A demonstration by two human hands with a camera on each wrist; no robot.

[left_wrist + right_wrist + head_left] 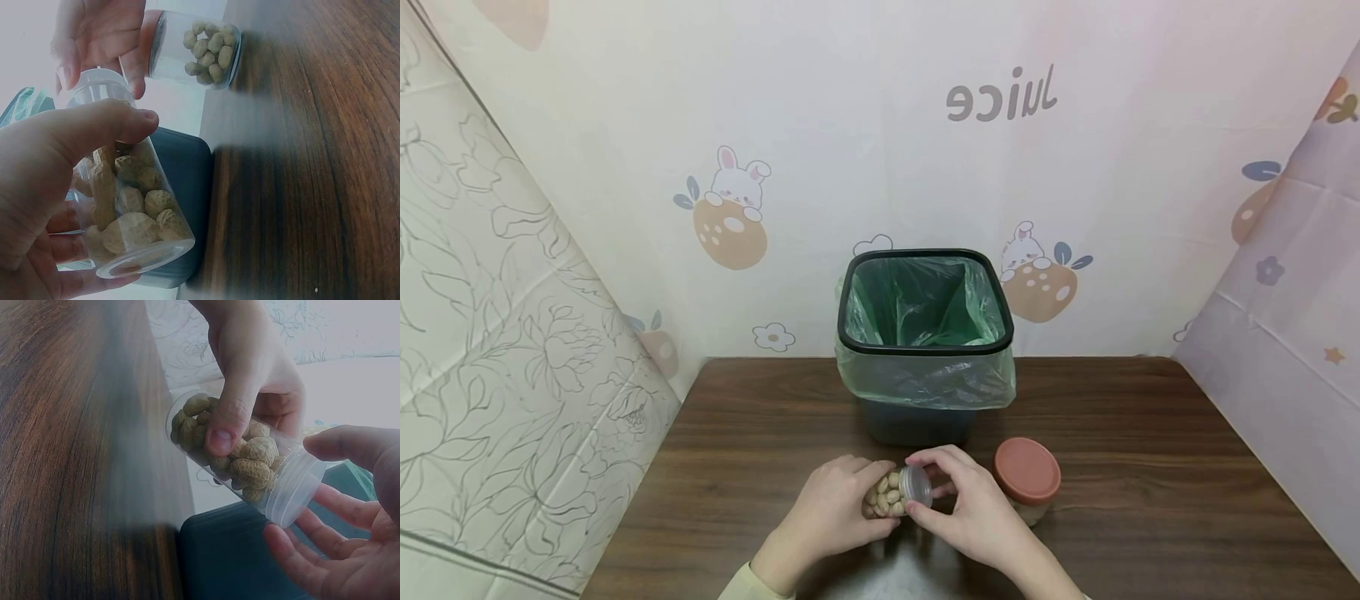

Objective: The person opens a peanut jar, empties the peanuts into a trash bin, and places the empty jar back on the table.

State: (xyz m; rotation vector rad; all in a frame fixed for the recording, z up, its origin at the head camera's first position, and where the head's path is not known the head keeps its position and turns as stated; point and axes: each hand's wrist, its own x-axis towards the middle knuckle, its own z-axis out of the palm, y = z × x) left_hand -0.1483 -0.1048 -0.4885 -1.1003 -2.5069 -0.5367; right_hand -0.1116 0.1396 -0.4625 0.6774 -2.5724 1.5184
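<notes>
- Peanut jar [887,493]: held above the surface [1150,475], well in from its far edge.
- Grip: left hand [838,506] clamped round the jar, right hand [967,507] pinching the lid [919,486].
- Handling: likely light, stiff, slick; hold at mid-body.

The bin [917,425] stands on the table [752,433], toward the back. The bag [925,382] is inside the bin and hangs down around its top. The back sheet [880,150] is behind the bin. In front of the bin, the peanut jar [147,261] is between the left hand [831,512] and the right hand [970,504]. Peanuts [253,472] are in it, and its lid end points right. The nut jar [172,44] stands on the table, just right of the right hand, with nuts [209,53] inside.
</notes>
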